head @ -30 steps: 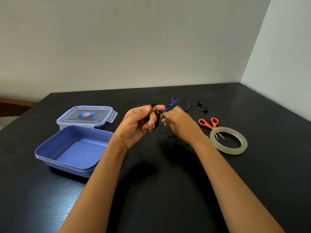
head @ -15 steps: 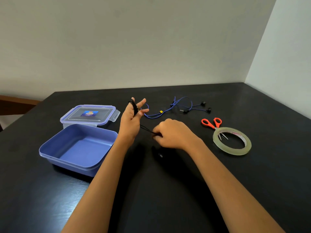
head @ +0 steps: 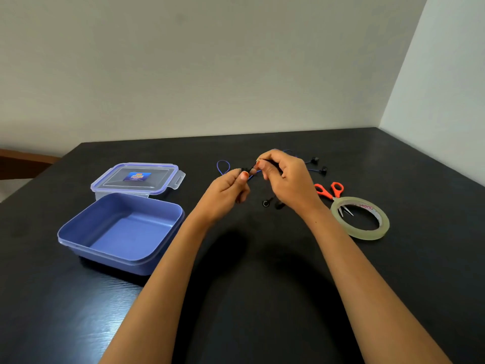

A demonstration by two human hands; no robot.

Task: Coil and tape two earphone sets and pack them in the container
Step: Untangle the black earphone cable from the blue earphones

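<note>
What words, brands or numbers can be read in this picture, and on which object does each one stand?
Sticker on the lid: print too small and blurred to read.
Inner core of the tape roll: red letters, blurred, not reliably readable.
No other text shows.

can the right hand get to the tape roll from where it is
Probably yes: the tape roll lies uncovered close beside the right hand. But that hand pinches the black earphone cord, so it would have to let go first.
</note>
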